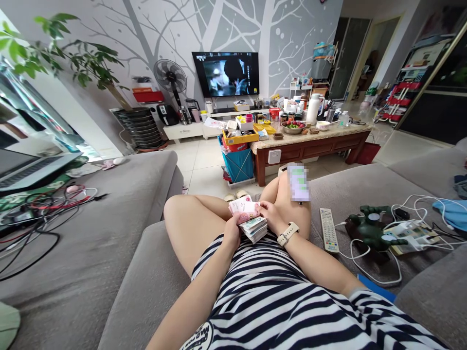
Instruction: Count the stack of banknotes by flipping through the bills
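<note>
I sit on a grey sofa [109, 253] with my knees drawn up. My left hand [233, 232] is closed around a thick stack of banknotes [254, 228] in my lap. My right hand [269, 215], with a pale watch [287, 233] on its wrist, pinches the top pink notes [243, 209] and lifts them off the stack. A phone [298, 182] with its screen lit rests on my right knee.
A remote control [329, 229], a green fist-shaped toy [370, 228] and white cables [408, 214] lie on the sofa to my right. More cables and a laptop [25, 167] sit at the left. Ahead stand a cluttered wooden coffee table [310, 146], a fan [170, 78] and a switched-on television [225, 74].
</note>
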Available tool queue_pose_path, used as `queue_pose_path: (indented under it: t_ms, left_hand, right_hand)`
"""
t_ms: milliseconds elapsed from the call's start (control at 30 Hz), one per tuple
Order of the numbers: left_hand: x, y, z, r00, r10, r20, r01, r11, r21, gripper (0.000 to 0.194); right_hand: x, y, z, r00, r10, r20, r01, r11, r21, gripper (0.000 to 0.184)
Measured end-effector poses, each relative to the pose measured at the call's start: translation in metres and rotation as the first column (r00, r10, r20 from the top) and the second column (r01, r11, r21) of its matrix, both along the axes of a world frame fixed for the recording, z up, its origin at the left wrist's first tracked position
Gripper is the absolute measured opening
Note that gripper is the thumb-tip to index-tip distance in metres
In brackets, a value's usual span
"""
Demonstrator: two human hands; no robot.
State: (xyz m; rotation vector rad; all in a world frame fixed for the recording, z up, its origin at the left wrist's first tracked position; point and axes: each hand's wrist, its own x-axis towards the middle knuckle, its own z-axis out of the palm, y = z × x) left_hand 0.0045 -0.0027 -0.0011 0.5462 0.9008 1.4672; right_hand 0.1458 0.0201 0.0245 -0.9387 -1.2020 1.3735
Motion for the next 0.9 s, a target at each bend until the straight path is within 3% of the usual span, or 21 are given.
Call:
queue_pose_path:
  t_ms: [300,900]
  left_hand:
    - [0.0,0.004,-0.001,0.994,0.047,0.095,-0.042,0.998,-0.051,0.03]
    - [-0.001,0.003,0.001,0.997,0.055,0.059,-0.05,0.996,-0.079,0.028]
  right_hand:
    - [0.005,0.004,-0.014,0.999,0.047,-0.027,-0.045,0.996,0.073,0.034]
    - [0.002,0.01,-0.022,0.992,0.076,-0.1,-0.076,0.997,0.002,0.034]
